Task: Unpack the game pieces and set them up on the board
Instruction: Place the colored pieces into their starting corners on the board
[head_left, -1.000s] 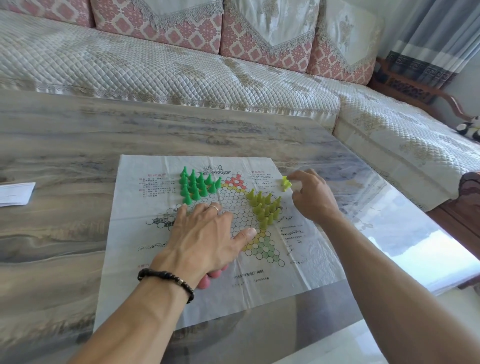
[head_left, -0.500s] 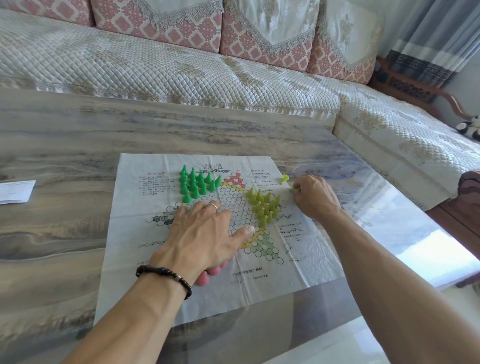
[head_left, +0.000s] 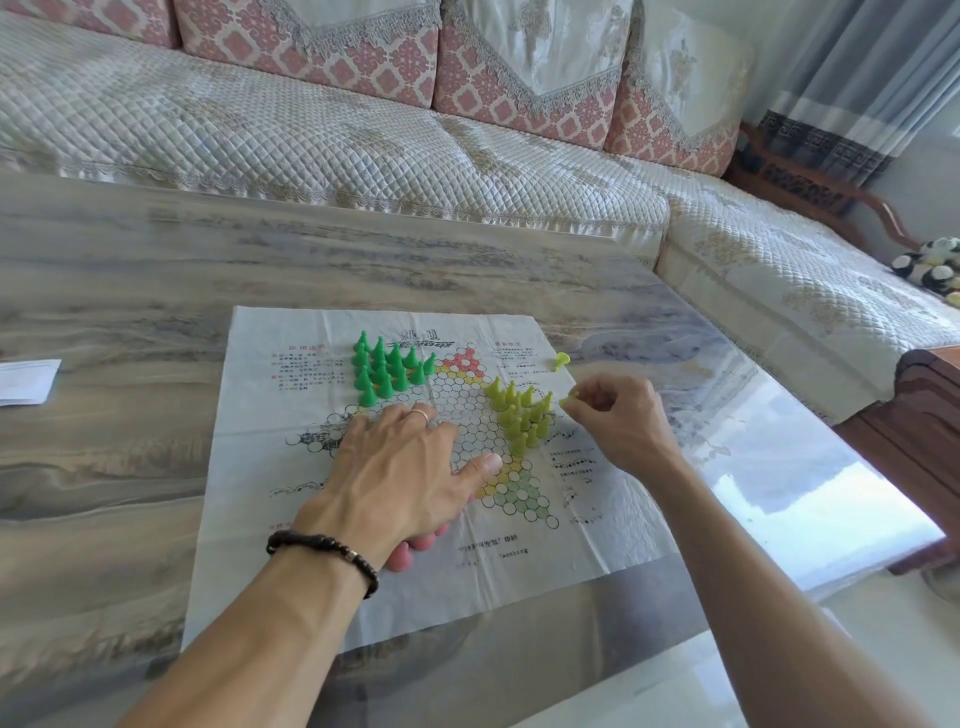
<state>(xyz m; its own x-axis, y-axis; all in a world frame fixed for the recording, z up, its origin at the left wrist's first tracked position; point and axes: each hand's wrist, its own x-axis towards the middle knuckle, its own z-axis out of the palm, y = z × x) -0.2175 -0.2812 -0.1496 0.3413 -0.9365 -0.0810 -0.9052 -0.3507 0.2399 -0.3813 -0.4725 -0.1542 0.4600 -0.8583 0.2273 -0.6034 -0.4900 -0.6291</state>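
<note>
Right hand (head_left: 618, 421) pinches yellow-green piece (head_left: 567, 399) at fingertips, just right of yellow-green cluster (head_left: 522, 415) on board (head_left: 270, 519). Loose yellow-green piece (head_left: 560, 359) lies beyond hand. Left hand (head_left: 400, 478) flat, fingers spread, pressing board centre; pink pieces (head_left: 415, 551) under palm. Green cluster (head_left: 387, 366) at board's far left.

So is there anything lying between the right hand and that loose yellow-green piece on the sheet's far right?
Nothing visible. The loose piece lies alone on bare paper just beyond the right hand, which already pinches another yellow-green piece. The standing cluster sits off to the left.
</note>
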